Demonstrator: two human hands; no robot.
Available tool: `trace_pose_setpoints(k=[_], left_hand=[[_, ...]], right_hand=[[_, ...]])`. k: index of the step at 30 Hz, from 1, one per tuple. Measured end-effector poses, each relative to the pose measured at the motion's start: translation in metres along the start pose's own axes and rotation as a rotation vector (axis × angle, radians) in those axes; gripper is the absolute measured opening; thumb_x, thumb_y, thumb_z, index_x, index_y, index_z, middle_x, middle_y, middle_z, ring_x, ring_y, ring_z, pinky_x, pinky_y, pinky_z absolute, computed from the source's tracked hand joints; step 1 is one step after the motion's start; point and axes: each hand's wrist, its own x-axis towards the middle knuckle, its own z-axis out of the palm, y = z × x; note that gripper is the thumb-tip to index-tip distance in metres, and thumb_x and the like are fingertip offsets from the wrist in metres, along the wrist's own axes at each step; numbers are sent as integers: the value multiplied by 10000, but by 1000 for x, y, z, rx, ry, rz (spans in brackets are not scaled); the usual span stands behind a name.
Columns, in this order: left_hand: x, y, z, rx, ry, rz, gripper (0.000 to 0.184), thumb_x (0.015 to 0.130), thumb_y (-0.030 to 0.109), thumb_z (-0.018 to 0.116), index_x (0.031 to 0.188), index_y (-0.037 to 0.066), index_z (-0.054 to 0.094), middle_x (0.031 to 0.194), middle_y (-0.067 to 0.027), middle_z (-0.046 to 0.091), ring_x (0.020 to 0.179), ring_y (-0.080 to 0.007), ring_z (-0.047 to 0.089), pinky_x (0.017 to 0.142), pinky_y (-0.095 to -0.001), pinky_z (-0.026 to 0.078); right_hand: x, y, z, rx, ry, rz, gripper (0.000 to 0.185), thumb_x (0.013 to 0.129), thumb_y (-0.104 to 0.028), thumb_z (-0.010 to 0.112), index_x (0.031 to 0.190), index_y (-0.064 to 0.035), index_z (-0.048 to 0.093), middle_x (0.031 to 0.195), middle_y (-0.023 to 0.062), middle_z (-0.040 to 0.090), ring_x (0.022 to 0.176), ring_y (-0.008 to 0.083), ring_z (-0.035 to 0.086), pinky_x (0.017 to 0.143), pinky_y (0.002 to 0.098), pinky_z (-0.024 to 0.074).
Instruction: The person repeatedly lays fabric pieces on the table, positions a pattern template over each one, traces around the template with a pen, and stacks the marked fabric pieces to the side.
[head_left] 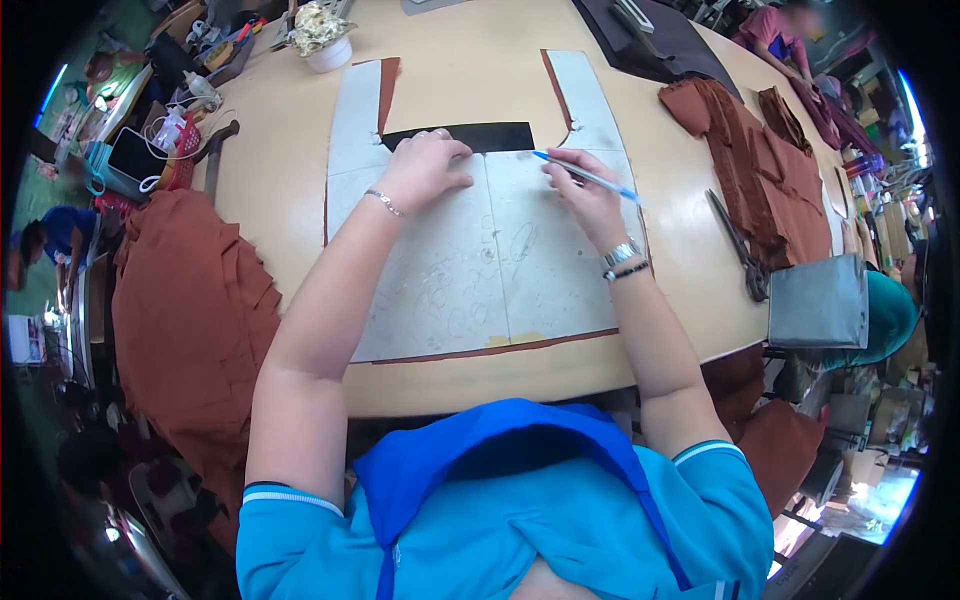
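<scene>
A pale grey pattern template [440, 270] with pencil-like scribbles lies on the table. Brown fabric shows along its edges. At the template's inner top edge sits a flat black strip [505, 136]. My left hand [425, 172] rests on the left part of the strip and the template, fingers bent and thumb apart, holding nothing. In my right hand [592, 205] is a blue-and-clear pen [600, 181], its tip near the strip's lower right corner.
Stacked brown fabric pieces [190, 300] hang over the table's left edge. More brown pieces [765, 180] lie at right, near black scissors [735, 240] and a grey box-like block [818, 305]. A potted plant [325, 50] and a hammer [216, 155] are on the left side. Another person [785, 40] sits far right.
</scene>
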Motion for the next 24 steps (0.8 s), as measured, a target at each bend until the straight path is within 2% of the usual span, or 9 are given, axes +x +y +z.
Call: trace_pose_setpoints(k=[4, 8, 13, 16, 22, 24], left_hand=[[-3, 2, 1, 1, 16, -4, 379, 780, 338, 744, 1095, 132, 704, 1113, -83, 636, 1079, -275, 590, 909, -414, 463], [-7, 5, 3, 62, 61, 8, 359, 801, 322, 739, 1089, 115, 690, 1101, -87, 636, 1074, -272, 588, 898, -397, 475], [-35, 13, 9, 84, 221, -77, 307, 806, 301, 738, 1042, 112, 687, 1090, -91, 619, 1063, -283, 584, 887, -416, 475], [-55, 11, 17, -12, 241, -231, 321, 800, 319, 734, 1069, 151, 688, 1127, -70, 591, 1113, -254, 549, 931, -435, 422], [-77, 9, 26, 3, 373, -235, 359, 801, 340, 730, 1110, 162, 689, 1168, -89, 579, 1170, -256, 514, 974, -447, 391], [-76, 9, 24, 2, 380, -227, 339, 809, 328, 734, 1091, 143, 697, 1159, -98, 585, 1160, -281, 521, 948, -441, 415]], right_hand=[[22, 10, 32, -63, -36, -42, 197, 855, -158, 685, 995, -19, 676, 829, 18, 698, 701, 79, 606, 625, 236, 492], [36, 15, 58, -144, -7, -190, 122, 813, -139, 673, 834, -25, 635, 717, 61, 668, 647, 109, 624, 602, 261, 506], [36, 22, 62, -211, -45, -244, 107, 799, -119, 663, 796, -17, 630, 709, 81, 672, 664, 146, 670, 608, 275, 531], [36, 18, 62, -260, -49, -257, 95, 792, -105, 660, 785, -17, 625, 709, 86, 673, 653, 153, 670, 603, 277, 531], [37, 18, 62, -301, -37, -250, 80, 790, -98, 659, 779, -26, 627, 688, 80, 672, 634, 153, 666, 591, 274, 525], [38, 21, 63, -305, -24, -286, 75, 793, -100, 658, 784, -30, 634, 679, 78, 671, 625, 151, 662, 587, 272, 522]])
